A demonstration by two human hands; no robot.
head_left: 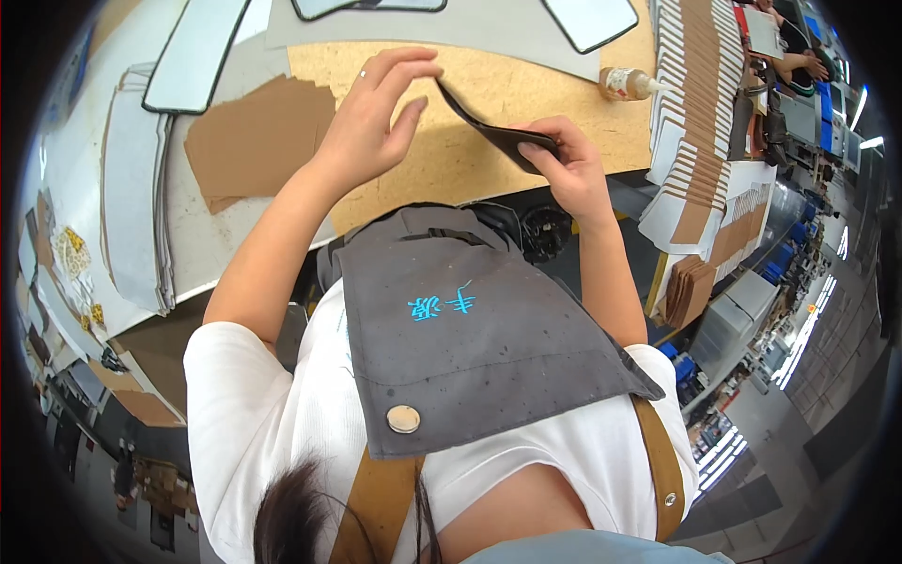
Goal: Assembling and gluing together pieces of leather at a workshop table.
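Observation:
My right hand (568,164) grips a folded dark brown leather-like piece (512,138), thumb on top and fingers behind it. The piece slants up to the left, its layers slightly parted along the edge. Close to its upper left end is my left hand (376,122), with thumb and fingers apart. Its fingertips are beside that end; whether they touch it cannot be made out. Both hands are above a yellowish board (423,179) on the table. Past my right hand, a small squeeze bottle (625,85) with a white nozzle and amber contents lies on its side.
Flat brown pieces (258,141) are stacked left of the board. Overlapping brown-and-white pieces (700,94) form a long row at the right. Dark-rimmed glossy panels (197,56) lie at the back, and pale sheets (136,188) at the left. Another person's hand (816,66) shows far right.

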